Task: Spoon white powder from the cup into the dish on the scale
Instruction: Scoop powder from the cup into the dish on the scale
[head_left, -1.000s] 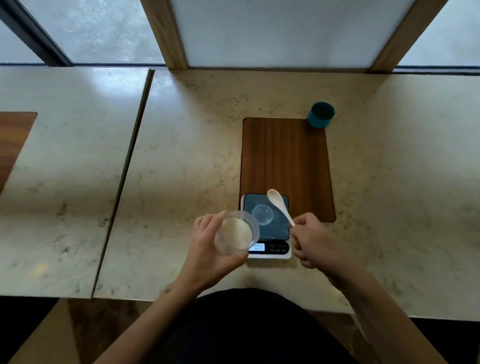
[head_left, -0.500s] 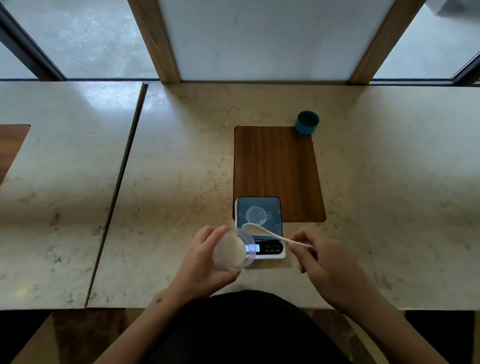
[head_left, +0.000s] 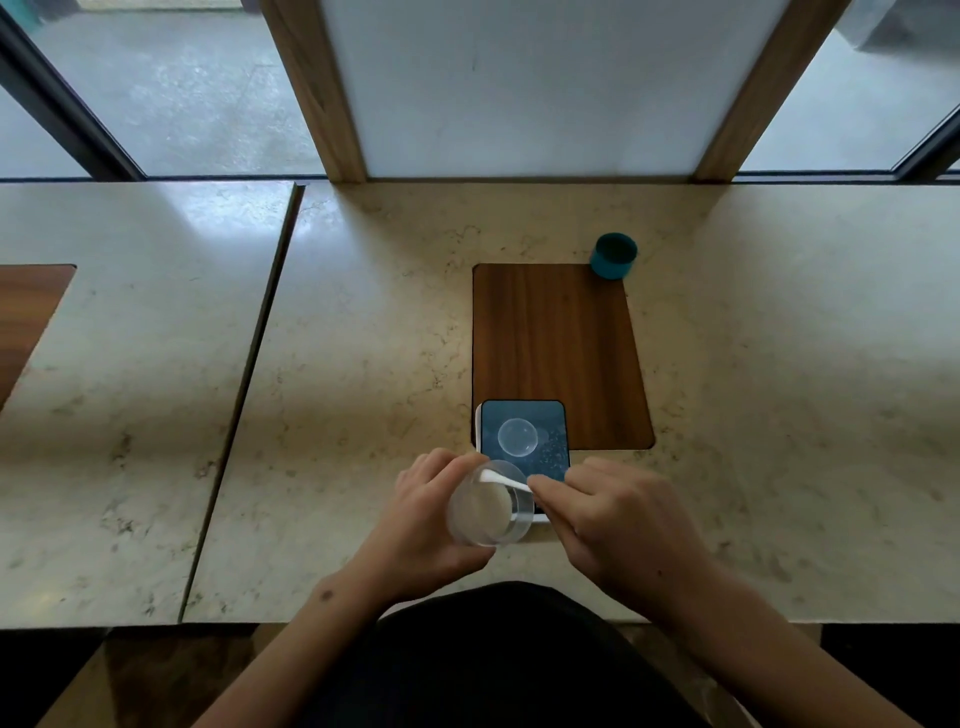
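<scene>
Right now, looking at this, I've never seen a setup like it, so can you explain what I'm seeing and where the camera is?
There is no machine here. A person wears a camera on the head, looking down at their own two bare hands over a pale stone counter. The left hand holds a clear cup of white powder, tilted. The right hand holds a white spoon, its bowl reaching into the cup. Just beyond sits a small scale with a clear dish on it, partly on a wooden inlay. A teal cup stands further back.
</scene>
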